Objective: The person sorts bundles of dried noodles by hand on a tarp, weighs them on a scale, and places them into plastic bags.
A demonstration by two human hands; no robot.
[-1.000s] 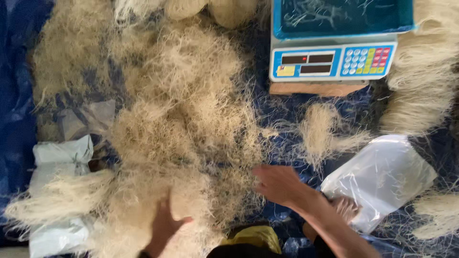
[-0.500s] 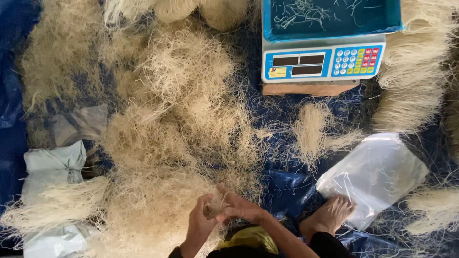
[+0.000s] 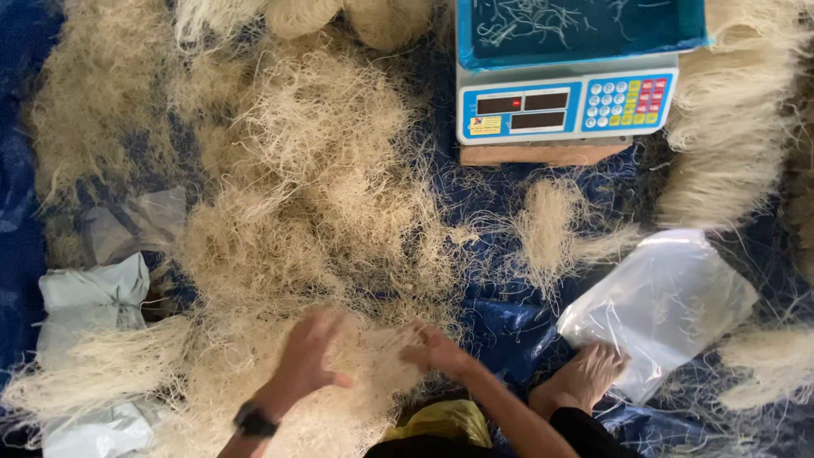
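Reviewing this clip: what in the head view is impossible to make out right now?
- Left hand: motion-blurred; whether its fingers grip any strands is unclear.
- Right hand: fingertips sunk in the pale noodle-like strands.
- Scale: its tray is cut off by the top edge.
- Clear plastic bag: a bare foot hides its lower corner.

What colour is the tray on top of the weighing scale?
The tray on the scale is blue, seen in the head view.

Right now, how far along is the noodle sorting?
Early. Done: only stray strands lie on the scale; a clear bag lies apart. In hand: left hand and right hand spread open on the noodle pile. Left: most of it, loose over the blue tarp.
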